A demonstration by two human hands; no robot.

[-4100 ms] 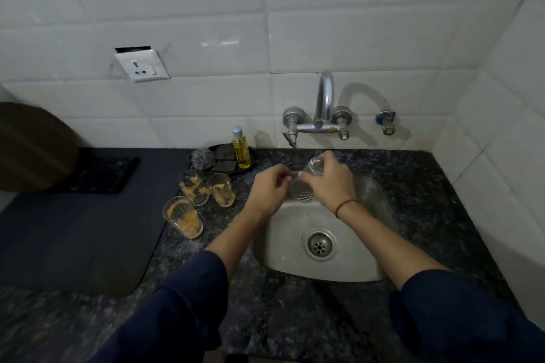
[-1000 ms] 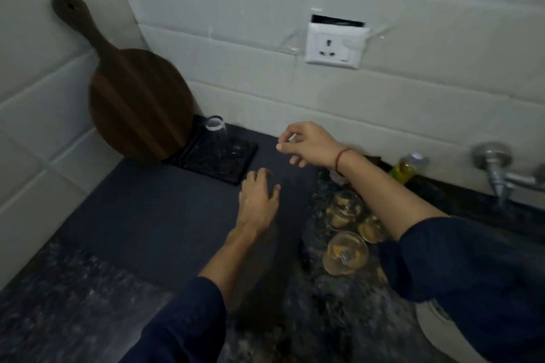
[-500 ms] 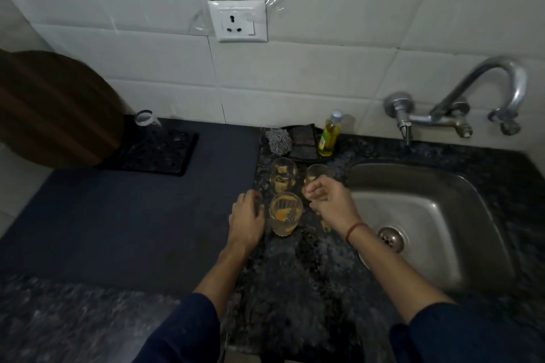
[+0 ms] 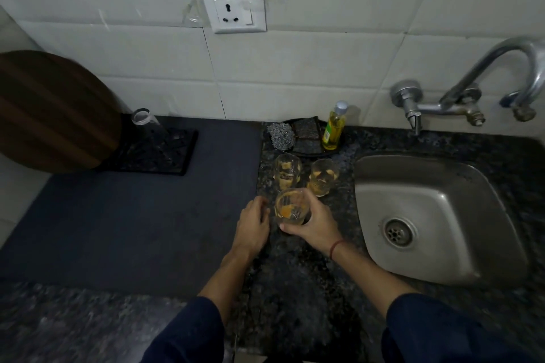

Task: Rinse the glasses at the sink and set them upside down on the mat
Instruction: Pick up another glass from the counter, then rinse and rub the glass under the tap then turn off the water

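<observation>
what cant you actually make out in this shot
- Tap spout, head view: its outlet is cut off by the right edge.
- Nearest dirty glass: its base is hidden behind the right hand.
- Upturned glass on the mat: its rim is lost against the dark.

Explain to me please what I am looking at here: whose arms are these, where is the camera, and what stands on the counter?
There is no machine; a person wears a camera on the head, so you look forward and down at their own two bare arms. The right hand grips a dirty glass with orange residue, beside the sink. The left hand rests open next to it, holding nothing. Two more dirty glasses stand upright behind. Farther back, a tray holds a steel scrubber and a yellow soap bottle. On the left, one clean glass stands upside down on a small black mat, beside a round wooden board. The tap is on the wall.
</observation>
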